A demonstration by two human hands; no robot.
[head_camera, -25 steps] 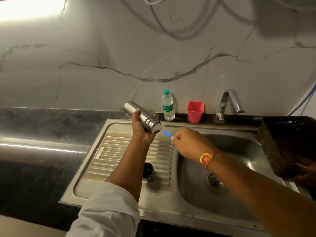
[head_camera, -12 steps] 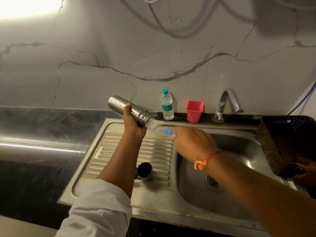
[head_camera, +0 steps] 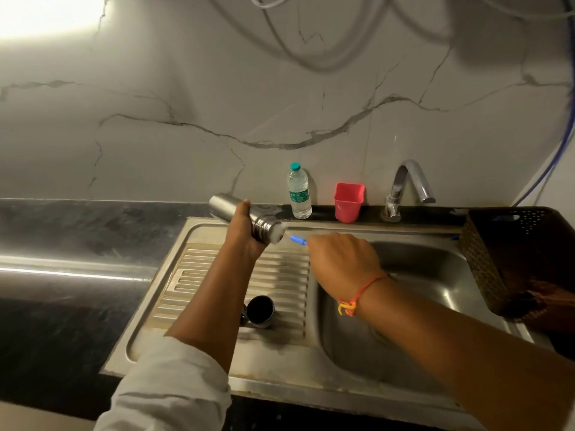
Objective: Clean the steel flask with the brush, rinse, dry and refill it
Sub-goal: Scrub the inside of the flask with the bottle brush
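My left hand (head_camera: 245,233) grips the steel flask (head_camera: 263,227), held almost level above the draining board with its mouth toward the right. White bristles or foam show at the mouth. My right hand (head_camera: 340,259) holds the blue-handled brush (head_camera: 298,240) just right of the mouth, its head inside the flask. The flask's dark cap (head_camera: 260,311) lies on the ribbed draining board below my left forearm.
The steel sink (head_camera: 404,306) has its basin on the right and a tap (head_camera: 407,188) behind it. A plastic water bottle (head_camera: 299,192) and a red cup (head_camera: 348,202) stand on the back ledge. A dark woven basket (head_camera: 513,253) sits at the right.
The flask swung left and then came back right. The brush head, drawn out half a second ago, is pushed into the mouth again.
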